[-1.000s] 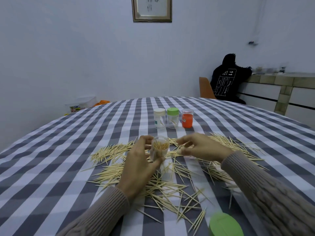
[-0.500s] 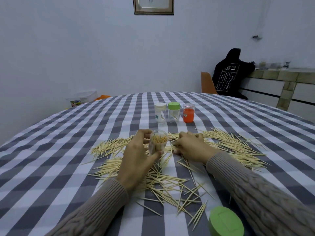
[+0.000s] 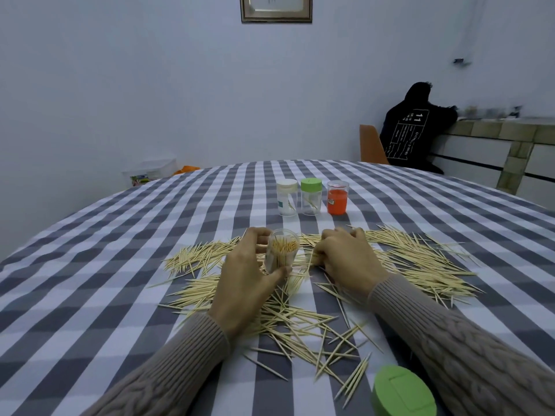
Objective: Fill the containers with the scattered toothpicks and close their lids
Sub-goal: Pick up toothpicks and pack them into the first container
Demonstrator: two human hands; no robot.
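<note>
My left hand (image 3: 243,280) grips a clear open container (image 3: 281,251), upright and packed with toothpicks. My right hand (image 3: 345,259) rests knuckles-up on the scattered toothpicks (image 3: 420,262) just right of it, fingers curled down into the pile; what they hold is hidden. More loose toothpicks (image 3: 300,325) lie between my forearms. A loose green lid (image 3: 402,391) sits at the near right. Further back stand three containers: one with a white lid (image 3: 287,197), one with a green lid (image 3: 311,196) and an open one with orange inside (image 3: 338,197).
The table has a grey and white checked cloth (image 3: 120,265). Behind it are an orange chair (image 3: 371,145), a person in a dark hoodie (image 3: 411,130) at a counter, and a plastic box (image 3: 150,172) on the floor by the wall.
My right hand has dropped from beside the container's mouth down onto the toothpick pile. The left hand keeps holding the container in place.
</note>
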